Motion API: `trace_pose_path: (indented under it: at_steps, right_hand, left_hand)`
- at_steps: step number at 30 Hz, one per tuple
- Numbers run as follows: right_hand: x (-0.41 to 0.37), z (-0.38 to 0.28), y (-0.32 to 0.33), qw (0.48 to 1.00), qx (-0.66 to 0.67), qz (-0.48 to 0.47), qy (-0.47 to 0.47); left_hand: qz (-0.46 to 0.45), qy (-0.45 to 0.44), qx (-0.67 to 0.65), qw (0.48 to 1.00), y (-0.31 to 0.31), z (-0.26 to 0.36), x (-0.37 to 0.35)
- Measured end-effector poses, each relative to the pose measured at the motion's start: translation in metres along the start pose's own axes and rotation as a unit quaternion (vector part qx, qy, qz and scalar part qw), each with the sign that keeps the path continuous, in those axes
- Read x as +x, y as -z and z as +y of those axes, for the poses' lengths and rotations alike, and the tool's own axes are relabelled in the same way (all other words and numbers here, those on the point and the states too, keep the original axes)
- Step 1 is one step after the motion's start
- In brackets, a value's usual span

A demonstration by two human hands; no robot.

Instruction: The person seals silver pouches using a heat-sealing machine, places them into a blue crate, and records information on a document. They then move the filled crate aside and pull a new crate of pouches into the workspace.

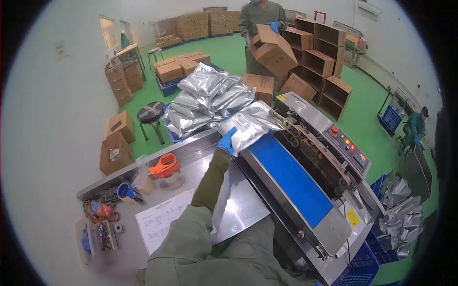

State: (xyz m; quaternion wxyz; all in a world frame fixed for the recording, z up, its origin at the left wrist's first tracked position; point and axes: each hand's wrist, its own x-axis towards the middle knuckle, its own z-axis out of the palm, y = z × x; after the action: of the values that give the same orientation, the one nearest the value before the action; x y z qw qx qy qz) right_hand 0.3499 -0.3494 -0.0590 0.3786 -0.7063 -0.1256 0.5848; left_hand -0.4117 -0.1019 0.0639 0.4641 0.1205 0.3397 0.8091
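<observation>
My left hand (227, 141), in a blue glove, reaches forward over the metal worktable and grips the near left edge of a silver pouch (244, 132). This pouch lies at the far end of the blue conveyor belt (291, 178), beside the sealing machine (324, 131). Another silver pouch (260, 113) is right behind it, close to the machine's rollers. To the left of these rises a heap of filled silver pouches (202, 93). My right hand is not visible.
On the worktable (191, 167) are an orange tape dispenser (164, 166), a paper sheet (162, 221) and a tray of small items (102, 236). A co-worker (262, 16) holds a carton (274, 52) behind the machine. Blue crates with silver pouches (400, 214) stand right.
</observation>
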Motion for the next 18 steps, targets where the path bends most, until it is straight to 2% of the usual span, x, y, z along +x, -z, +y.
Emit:
trace_pose_path:
  at_steps: [2, 4, 6, 7, 8, 10, 11, 13, 17, 18]
  right_hand:
    - [-0.007, -0.003, -0.007, 1.0, 0.016, 0.001, 0.003]
    - [-0.033, -0.013, -0.024, 0.999, 0.008, 0.006, 0.045]
    - [-0.056, -0.022, -0.036, 0.996, 0.005, 0.017, 0.085]
    - [-0.063, -0.026, -0.042, 0.995, -0.014, 0.019, 0.097]
    - [-0.066, -0.027, -0.045, 0.993, -0.032, 0.02, 0.109]
    - [-0.049, -0.016, -0.038, 0.994, -0.015, 0.007, 0.106]
    - [-0.039, -0.012, -0.034, 0.995, -0.007, -0.009, 0.099]
    - [-0.029, -0.009, -0.032, 0.996, -0.018, -0.008, 0.083]
    - [-0.026, -0.008, -0.033, 0.998, -0.013, -0.015, 0.061]
    - [-0.031, -0.011, -0.037, 0.998, -0.016, -0.013, 0.062]
  left_hand:
    - [0.009, -0.02, -0.044, 0.999, 0.012, 0.006, 0.022]
    - [0.067, -0.065, 0.005, 0.996, 0.043, 0.002, 0.062]
    - [0.115, -0.17, 0.116, 0.972, 0.025, 0.016, 0.038]
    - [0.096, -0.274, 0.098, 0.952, 0.006, 0.022, 0.022]
    - [0.14, -0.349, 0.132, 0.917, -0.015, 0.031, 0.003]
    - [0.148, -0.448, 0.34, 0.814, -0.02, 0.052, 0.001]
    - [0.148, -0.447, 0.338, 0.815, -0.029, 0.059, -0.001]
    - [0.044, -0.496, 0.394, 0.772, -0.084, 0.105, -0.049]
    - [-0.009, -0.557, 0.272, 0.784, -0.142, 0.188, -0.049]
    - [-0.033, -0.542, 0.231, 0.807, -0.165, 0.21, -0.055]
